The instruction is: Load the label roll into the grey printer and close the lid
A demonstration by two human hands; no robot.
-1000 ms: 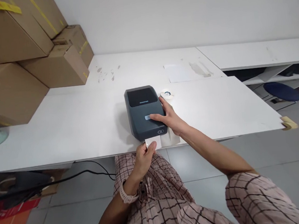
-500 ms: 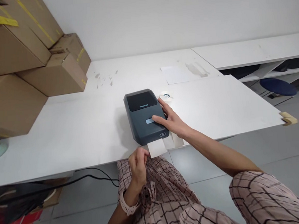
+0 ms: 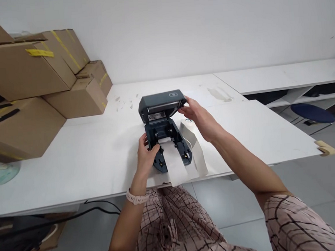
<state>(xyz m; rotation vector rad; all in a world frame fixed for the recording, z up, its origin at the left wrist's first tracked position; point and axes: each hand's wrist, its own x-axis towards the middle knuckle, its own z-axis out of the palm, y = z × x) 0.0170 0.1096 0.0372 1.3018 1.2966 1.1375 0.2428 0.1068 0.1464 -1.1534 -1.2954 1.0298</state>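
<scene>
A dark label printer stands on the white table with its lid (image 3: 161,98) raised and its inside (image 3: 178,142) showing. A white paper strip (image 3: 175,162) runs out of it over the table's front edge. My left hand (image 3: 147,154) grips the left side of the printer's base, thumb on the inner rim. My right hand (image 3: 197,117) is closed on the right edge of the lid, its fingertips partly hidden behind it. Beside the printer, on the right, lies a label roll (image 3: 187,123) with a loose paper strip (image 3: 197,154) trailing forward.
Cardboard boxes (image 3: 77,96) are stacked at the left of the table (image 3: 100,162). A greenish container (image 3: 1,171) stands at the far left. A blue stool (image 3: 313,112) is on the right. A black cable (image 3: 75,215) hangs below the table's front edge.
The printer's lid has swung up, with my right hand now at its edge. My left hand has gone from the paper's end to the base's left side. The view has tilted up slightly.
</scene>
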